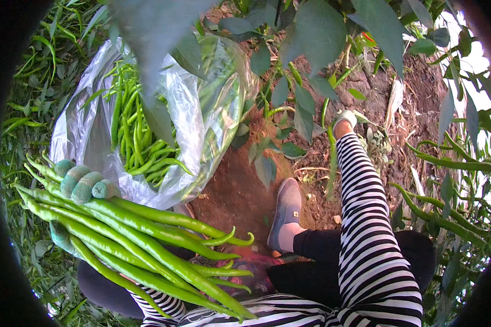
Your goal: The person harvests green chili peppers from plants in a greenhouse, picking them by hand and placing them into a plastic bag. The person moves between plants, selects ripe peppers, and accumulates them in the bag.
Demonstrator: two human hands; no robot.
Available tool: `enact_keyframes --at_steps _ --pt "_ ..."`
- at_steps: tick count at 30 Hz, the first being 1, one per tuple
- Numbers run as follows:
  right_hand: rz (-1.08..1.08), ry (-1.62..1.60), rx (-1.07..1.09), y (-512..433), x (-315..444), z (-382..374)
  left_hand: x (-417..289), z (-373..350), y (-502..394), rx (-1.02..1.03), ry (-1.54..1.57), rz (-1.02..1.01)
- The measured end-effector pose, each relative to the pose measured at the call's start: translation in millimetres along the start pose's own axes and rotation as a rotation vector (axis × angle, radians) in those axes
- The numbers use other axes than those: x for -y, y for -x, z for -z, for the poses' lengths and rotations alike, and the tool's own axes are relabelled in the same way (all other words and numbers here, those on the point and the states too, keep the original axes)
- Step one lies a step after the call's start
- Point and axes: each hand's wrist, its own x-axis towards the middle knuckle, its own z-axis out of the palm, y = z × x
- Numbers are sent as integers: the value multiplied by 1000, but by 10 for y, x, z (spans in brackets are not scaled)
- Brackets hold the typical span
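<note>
My left hand, in a green knit glove, grips a thick bunch of long green chili peppers. Their stem ends stick out to the left and their curled tips point to the lower right. Just beyond this hand, a clear plastic bag stands with its mouth spread, holding many green peppers. My right hand, in a pale glove, is stretched out low by a pepper plant. A blurred green pepper is right beside its fingers; the fingers are mostly hidden, so their hold is unclear.
Pepper plant leaves hang close before the camera and partly cover the bag. More peppers hang on plants at the right, with dense foliage at the left. My shoe rests on bare soil between the rows.
</note>
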Motion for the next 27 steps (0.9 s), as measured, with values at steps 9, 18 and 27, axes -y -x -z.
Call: enact_keyframes --at_steps 9,18,27 --pt "-320 -1447 129 -534 -647 617 46 -42 -11 44 -14 50" --pt "-173 -1032 -103 -785 -1039 1629 180 -161 -137 -33 -12 101" --pt "-183 -912 -224 -914 -561 1538 116 -95 -433 -61 -24 149"
